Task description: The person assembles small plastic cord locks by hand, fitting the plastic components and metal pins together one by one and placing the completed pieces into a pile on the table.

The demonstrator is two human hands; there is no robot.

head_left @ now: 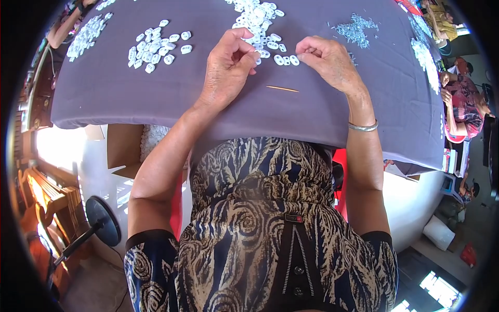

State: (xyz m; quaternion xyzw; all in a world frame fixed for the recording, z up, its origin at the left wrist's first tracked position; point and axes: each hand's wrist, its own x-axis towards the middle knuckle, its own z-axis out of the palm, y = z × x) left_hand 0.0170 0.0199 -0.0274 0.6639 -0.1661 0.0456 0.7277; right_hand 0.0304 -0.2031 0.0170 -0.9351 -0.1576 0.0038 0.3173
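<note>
Above the table, my left hand [228, 67] is closed, thumb and fingers curled together. A small white oval plastic piece [259, 61] shows at its fingertips, though the fingers hide most of it. My right hand [328, 61] is closed in a pinch; whatever lies between its fingertips is too small to make out. Just left of it, a few white pieces with dark slots [286, 60] form a short row on the cloth. Behind my hands spreads a heap of the same white pieces [254, 18]. A thin wooden toothpick-like stick [282, 89] lies nearer me.
A smaller group of white pieces [156, 47] lies left, with another pile [89, 36] beyond. Small silvery metal parts [356, 30] are scattered at the right. Purple-grey cloth [114, 93] covers the table. Other people [463, 101] sit along the right side. A cardboard box [123, 148] stands below the edge.
</note>
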